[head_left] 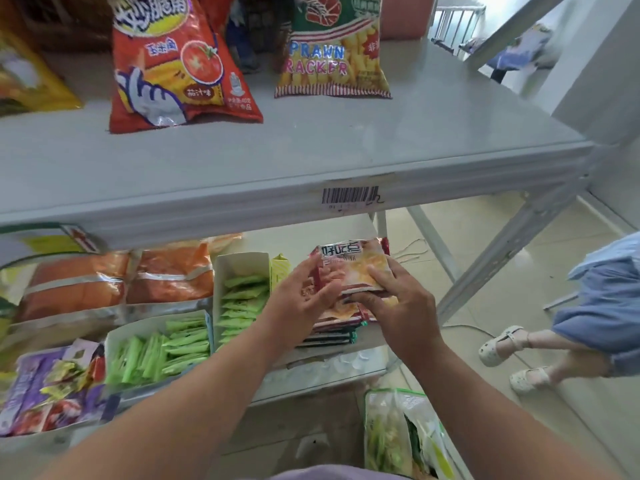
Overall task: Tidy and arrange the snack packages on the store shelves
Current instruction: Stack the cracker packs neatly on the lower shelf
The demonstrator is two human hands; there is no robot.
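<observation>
Both my hands hold a small stack of flat red-and-yellow snack packets (349,268) above the right end of the lower shelf (332,372). My left hand (304,299) touches the stack's left side with spread fingers. My right hand (394,299) grips its right side, thumb on top. More of the same packets (332,332) lie stacked beneath. On the upper shelf (311,161) stand a red tomato chip bag (173,64) and a prawn cracker bag (332,53).
Two white boxes of green sachets (239,296) (159,351) sit left of the stack, with orange bags (117,282) and purple packs (48,389) further left. A bag of green snacks (398,434) lies below. A person in blue with white sandals (502,344) stands at right.
</observation>
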